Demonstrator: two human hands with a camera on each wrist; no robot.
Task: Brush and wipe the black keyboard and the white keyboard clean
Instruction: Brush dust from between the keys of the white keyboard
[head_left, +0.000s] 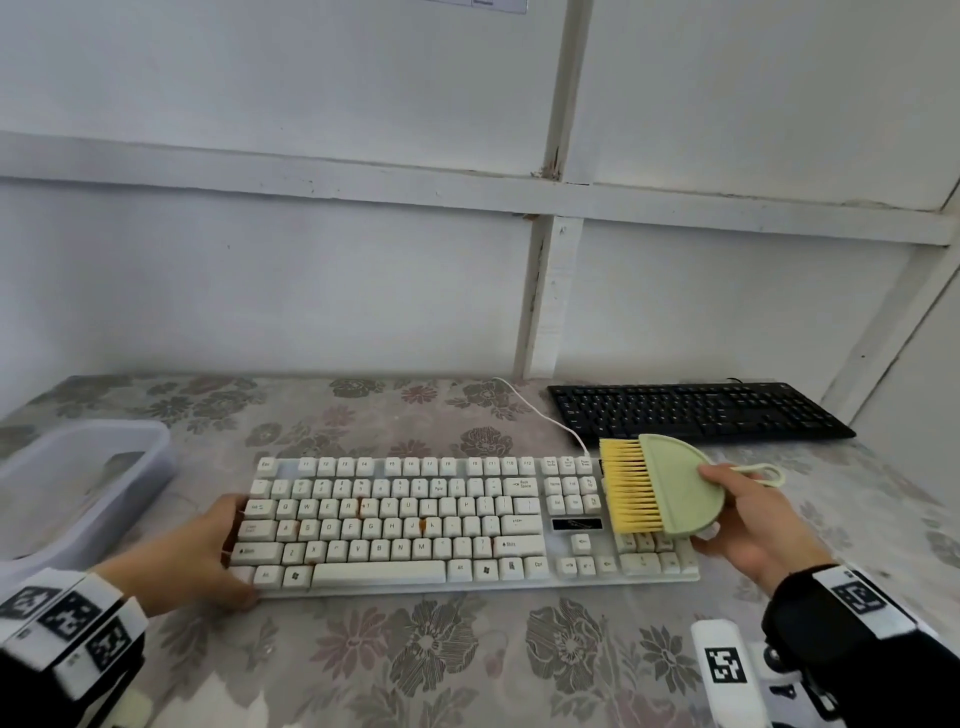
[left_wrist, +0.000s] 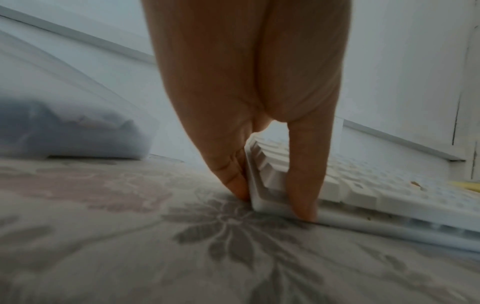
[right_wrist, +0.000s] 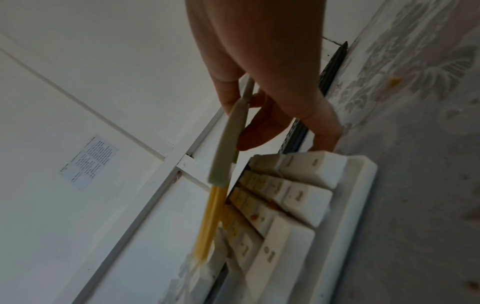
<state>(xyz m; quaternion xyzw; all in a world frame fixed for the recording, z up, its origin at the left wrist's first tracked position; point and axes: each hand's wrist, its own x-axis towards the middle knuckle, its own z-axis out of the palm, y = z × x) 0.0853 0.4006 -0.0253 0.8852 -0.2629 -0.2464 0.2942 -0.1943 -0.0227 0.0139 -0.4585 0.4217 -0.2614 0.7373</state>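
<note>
The white keyboard (head_left: 415, 519) lies across the middle of the table, with brown stains on some keys. My left hand (head_left: 208, 551) grips its left end; in the left wrist view my fingers (left_wrist: 233, 181) press its side and my thumb lies on the front edge of the white keyboard (left_wrist: 363, 197). My right hand (head_left: 743, 525) pinches a green brush (head_left: 670, 488) with yellow bristles, held just above the number pad. In the right wrist view the brush (right_wrist: 228, 144) hangs over the white keyboard (right_wrist: 298, 205). The black keyboard (head_left: 696, 410) sits at the back right.
A translucent plastic tub (head_left: 78, 488) stands at the left edge of the floral tablecloth (head_left: 415, 654). The white cable (head_left: 540, 410) runs from the white keyboard toward the wall. A white marker-tagged object (head_left: 722, 670) lies at the front right.
</note>
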